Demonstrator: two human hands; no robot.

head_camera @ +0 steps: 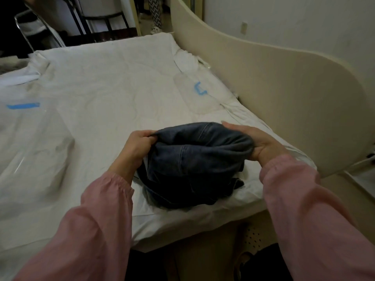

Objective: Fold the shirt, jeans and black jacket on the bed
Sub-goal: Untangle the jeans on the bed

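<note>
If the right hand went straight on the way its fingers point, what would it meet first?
Mostly the bundled dark blue denim jeans that the right hand grips; past their far edge, probably just the white bed sheet, though depth is unclear.

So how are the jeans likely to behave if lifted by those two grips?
The jeans sag in thick folds between the left hand and right hand, so probably floppy but fairly heavy. Loose layers underneath would likely unroll and dangle.

Left sleeve (97, 220) and right sleeve (308, 203) long, pink, loose — stretchy bunched cuffs (119, 180) at wrists — left hand (138, 148), right hand (261, 145) bare
</note>
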